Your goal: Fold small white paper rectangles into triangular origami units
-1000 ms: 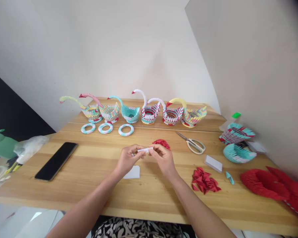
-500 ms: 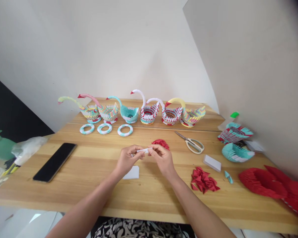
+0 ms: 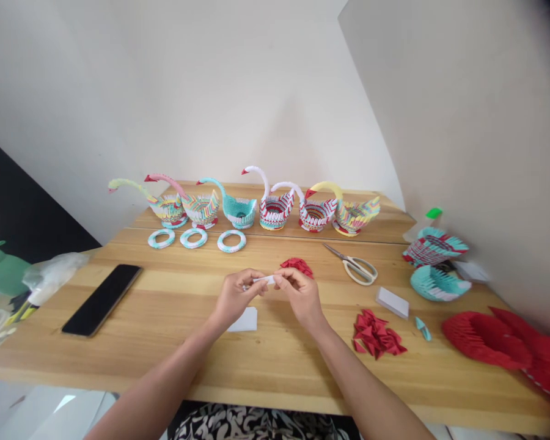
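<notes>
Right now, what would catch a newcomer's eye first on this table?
A row of colourful paper swans lines the far edge of the wooden table. At the centre, the left hand and right hand pinch a small white paper strip between them. Red folded pieces lie heaped to the right.

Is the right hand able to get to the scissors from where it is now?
Probably yes. The scissors lie flat on the table, off to the right hand's side, with bare wood between them. But that hand and the left hand both pinch a white paper strip, so it isn't free.
</notes>
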The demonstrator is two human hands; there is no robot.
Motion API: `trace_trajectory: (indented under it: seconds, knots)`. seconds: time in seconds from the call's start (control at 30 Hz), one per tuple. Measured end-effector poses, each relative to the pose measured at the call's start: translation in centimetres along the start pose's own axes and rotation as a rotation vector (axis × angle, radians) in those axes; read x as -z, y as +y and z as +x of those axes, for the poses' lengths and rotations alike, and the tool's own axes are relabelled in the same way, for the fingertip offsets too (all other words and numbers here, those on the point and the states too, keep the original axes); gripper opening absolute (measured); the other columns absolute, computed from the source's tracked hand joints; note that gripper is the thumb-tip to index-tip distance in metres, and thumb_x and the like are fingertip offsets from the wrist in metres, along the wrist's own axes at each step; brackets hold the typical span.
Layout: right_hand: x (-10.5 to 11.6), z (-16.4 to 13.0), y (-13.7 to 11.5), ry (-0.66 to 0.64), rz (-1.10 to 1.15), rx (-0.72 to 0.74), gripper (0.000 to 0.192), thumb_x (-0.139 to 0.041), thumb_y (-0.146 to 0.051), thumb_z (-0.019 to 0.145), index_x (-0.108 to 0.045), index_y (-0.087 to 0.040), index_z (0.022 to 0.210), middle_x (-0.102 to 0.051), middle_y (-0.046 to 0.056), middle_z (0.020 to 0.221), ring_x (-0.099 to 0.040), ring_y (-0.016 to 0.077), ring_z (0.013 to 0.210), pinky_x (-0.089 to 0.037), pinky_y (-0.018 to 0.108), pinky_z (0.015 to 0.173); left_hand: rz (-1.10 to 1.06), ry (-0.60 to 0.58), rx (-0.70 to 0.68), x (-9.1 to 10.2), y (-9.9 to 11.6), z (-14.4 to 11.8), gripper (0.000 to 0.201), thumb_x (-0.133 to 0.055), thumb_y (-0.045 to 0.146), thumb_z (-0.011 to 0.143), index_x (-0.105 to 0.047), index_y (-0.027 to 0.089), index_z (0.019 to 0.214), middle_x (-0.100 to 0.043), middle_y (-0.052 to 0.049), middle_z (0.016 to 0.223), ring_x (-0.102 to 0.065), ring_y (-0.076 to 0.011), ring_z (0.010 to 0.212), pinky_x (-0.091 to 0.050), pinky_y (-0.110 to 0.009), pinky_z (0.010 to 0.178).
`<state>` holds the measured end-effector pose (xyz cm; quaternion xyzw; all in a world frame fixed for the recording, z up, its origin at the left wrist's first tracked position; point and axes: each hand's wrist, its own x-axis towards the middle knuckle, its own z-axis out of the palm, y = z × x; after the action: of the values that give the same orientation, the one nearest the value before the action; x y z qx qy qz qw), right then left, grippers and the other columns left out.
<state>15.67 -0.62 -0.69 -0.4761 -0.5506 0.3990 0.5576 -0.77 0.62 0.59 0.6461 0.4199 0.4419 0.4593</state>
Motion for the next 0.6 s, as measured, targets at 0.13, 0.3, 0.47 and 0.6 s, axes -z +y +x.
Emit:
trace_trajectory:
  seconds: [0.13,0.3,0.47,0.6]
  knots:
    - [-0.19,-0.16,-0.1,0.0,-0.006,0.035,0.014,-0.063,-0.032,0.079,-0.066,-0.018,0.079,-0.065,0.001,0.07,-0.061,0.0147,0.065,-0.048,0.025,0.063,0.06,0.011,-0.025,-0.15,0.22,0.0,0.02,-0.059,0.031,0.081,-0.062,0.014,0.071,-0.062,-0.002,0.063,-0.055,-0.0112,0.059,-0.041,-0.021,0.057]
    - [-0.4,-0.33,-0.05,0.047,-0.008,0.056,0.012,-0.062,-0.03,0.079,-0.065,-0.019,0.081,-0.066,0.001,0.071,-0.061,0.0142,0.064,-0.049,0.025,0.063,0.023,-0.006,0.003,-0.26,-0.22,0.06,0.019,-0.059,0.032,0.081,-0.061,0.014,0.077,-0.06,-0.001,0.065,-0.051,-0.0105,0.059,-0.039,-0.02,0.056]
    - [-0.42,-0.41,0.03,0.075,-0.016,0.039,0.014,-0.062,-0.032,0.079,-0.065,-0.019,0.082,-0.065,0.0,0.069,-0.061,0.0144,0.064,-0.048,0.026,0.064,0.042,-0.027,0.042,-0.15,-0.25,0.18,0.027,-0.059,0.036,0.078,-0.058,0.013,0.063,-0.052,0.001,0.057,-0.044,-0.0091,0.054,-0.034,-0.02,0.053]
    - [-0.51,-0.41,-0.03,0.082,-0.014,0.037,0.014,-0.061,-0.033,0.08,-0.064,-0.019,0.081,-0.064,0.001,0.07,-0.06,0.0145,0.064,-0.048,0.026,0.065,0.017,-0.012,0.051,-0.11,-0.27,0.29,0.029,-0.059,0.037,0.078,-0.058,0.014,0.061,-0.054,0.0,0.057,-0.045,-0.0098,0.054,-0.034,-0.021,0.053]
